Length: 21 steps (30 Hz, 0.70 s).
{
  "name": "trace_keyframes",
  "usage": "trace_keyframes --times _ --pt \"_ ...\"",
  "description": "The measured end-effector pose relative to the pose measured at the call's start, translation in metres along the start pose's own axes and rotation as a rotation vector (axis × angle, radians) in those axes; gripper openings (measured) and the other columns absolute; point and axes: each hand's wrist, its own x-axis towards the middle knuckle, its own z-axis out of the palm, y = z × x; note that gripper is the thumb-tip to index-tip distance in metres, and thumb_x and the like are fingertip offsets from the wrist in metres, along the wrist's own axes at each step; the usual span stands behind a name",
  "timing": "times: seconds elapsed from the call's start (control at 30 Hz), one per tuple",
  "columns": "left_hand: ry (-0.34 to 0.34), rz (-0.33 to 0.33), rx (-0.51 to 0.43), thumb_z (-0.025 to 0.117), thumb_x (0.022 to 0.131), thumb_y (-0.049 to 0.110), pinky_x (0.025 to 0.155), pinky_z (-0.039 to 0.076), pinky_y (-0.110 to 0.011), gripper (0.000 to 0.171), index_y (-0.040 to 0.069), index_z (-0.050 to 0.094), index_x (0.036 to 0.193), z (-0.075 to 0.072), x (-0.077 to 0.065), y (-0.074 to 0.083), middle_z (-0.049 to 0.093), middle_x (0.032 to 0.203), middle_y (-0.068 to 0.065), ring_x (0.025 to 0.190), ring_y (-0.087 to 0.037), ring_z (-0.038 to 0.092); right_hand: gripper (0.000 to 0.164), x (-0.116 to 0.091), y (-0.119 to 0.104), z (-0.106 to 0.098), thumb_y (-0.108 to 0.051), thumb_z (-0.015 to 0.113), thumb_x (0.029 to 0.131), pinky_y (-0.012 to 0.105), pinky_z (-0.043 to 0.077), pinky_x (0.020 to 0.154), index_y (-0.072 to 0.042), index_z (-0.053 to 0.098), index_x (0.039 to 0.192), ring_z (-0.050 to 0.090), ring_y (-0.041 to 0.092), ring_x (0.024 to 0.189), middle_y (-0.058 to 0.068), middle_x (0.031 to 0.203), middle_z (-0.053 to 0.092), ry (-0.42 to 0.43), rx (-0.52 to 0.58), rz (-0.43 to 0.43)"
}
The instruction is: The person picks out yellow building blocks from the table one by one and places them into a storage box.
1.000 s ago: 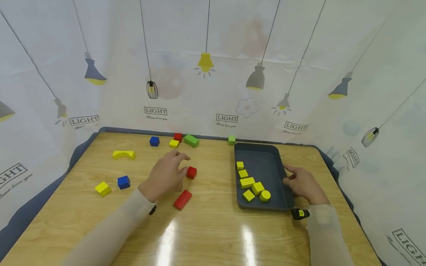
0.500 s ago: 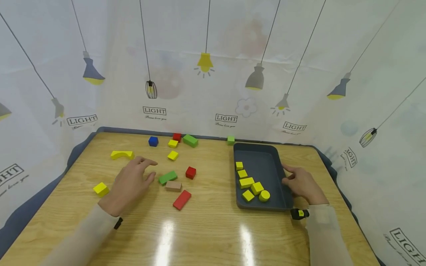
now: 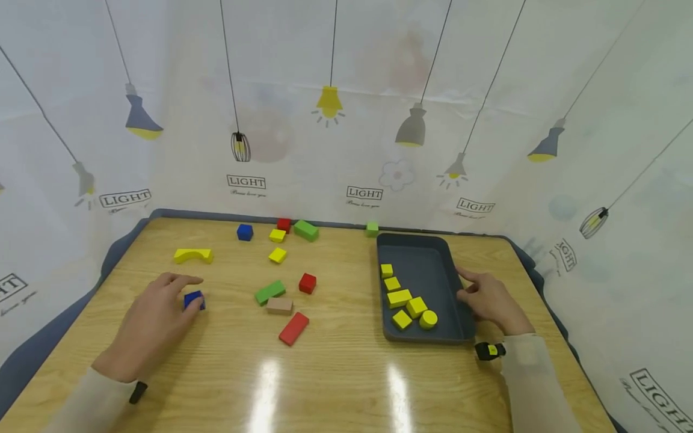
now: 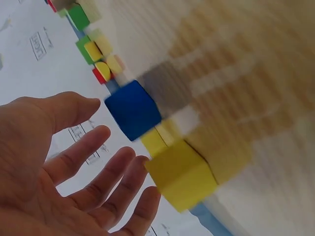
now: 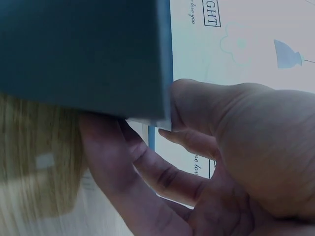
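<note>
Over the left part of the table, my left hand [image 3: 151, 319] hovers with loosely spread fingers and holds nothing. Closest to its thumb and fingers is a blue cube [image 3: 190, 298], partly covered by the thumb. The left wrist view shows that blue cube [image 4: 133, 110] with a yellow cube [image 4: 182, 177] beside the fingertips; my hand hides the yellow one from the head view. At the right, my right hand [image 3: 495, 304] grips the side wall of a dark grey tray [image 3: 425, 261]. Several yellow blocks [image 3: 399, 298] lie inside it.
Mid-table lie a green block [image 3: 270, 292], a pinkish-brown block [image 3: 280, 307], a red slab [image 3: 294, 329] and a red cube [image 3: 307, 283]. A yellow arch [image 3: 193, 255] is at the far left. More blocks, including a blue cube [image 3: 245, 232], line the back edge.
My left hand has moved left and nearer, from the middle blocks to the blue cube, uncovering the green and pinkish-brown blocks. The right hand stays at the tray.
</note>
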Motion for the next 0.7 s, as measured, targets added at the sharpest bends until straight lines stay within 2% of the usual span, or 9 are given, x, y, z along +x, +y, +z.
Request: trace_keyframes --times 0.1,0.2,0.43,0.53,0.7 --pt "-0.013 -0.009 0.001 0.074 0.092 0.026 0.078 0.047 -0.064 0.041 0.012 0.064 0.129 -0.006 -0.008 -0.012 0.056 0.123 -0.02 0.104 -0.041 0.057 0.064 0.0 0.0 0.0 -0.015 0.059 0.099 0.036 0.054 0.056 -0.018 0.033 0.157 0.06 0.023 0.059 0.025 0.119 0.063 -0.005 -0.001 -0.013" --pt "-0.041 -0.027 -0.005 0.076 0.091 0.029 0.083 0.043 -0.068 0.045 0.011 0.063 0.13 -0.01 -0.014 -0.02 0.055 0.125 -0.022 0.11 -0.046 0.053 0.064 0.001 0.0 -0.001 -0.015 0.059 0.099 0.036 0.054 0.057 -0.017 0.033 0.157 0.06 0.022 0.06 0.026 0.119 0.063 -0.011 -0.014 -0.014" --pt "-0.105 -0.088 0.02 0.075 0.091 0.037 0.087 0.043 -0.068 0.054 0.007 0.06 0.133 -0.01 -0.022 -0.031 0.053 0.125 -0.026 0.111 -0.048 0.052 0.064 0.002 -0.002 -0.002 -0.014 0.06 0.099 0.036 0.055 0.057 -0.016 0.034 0.157 0.06 0.023 0.061 0.024 0.117 0.064 -0.003 -0.018 -0.016" --pt "-0.136 -0.11 0.013 0.076 0.09 0.03 0.086 0.044 -0.067 0.054 0.005 0.059 0.133 -0.008 -0.025 -0.035 0.053 0.122 -0.028 0.108 -0.047 0.053 0.063 0.002 -0.001 0.0 -0.013 0.06 0.098 0.036 0.055 0.056 -0.016 0.035 0.157 0.06 0.023 0.061 0.023 0.116 0.064 -0.003 -0.002 -0.015" --pt "-0.141 -0.114 -0.004 0.076 0.088 0.017 0.082 0.048 -0.064 0.051 0.002 0.058 0.133 -0.007 -0.027 -0.037 0.055 0.117 -0.03 0.102 -0.045 0.057 0.064 0.002 0.0 0.0 -0.013 0.06 0.098 0.036 0.055 0.056 -0.015 0.035 0.157 0.061 0.022 0.061 0.024 0.116 0.065 0.0 -0.003 -0.011"
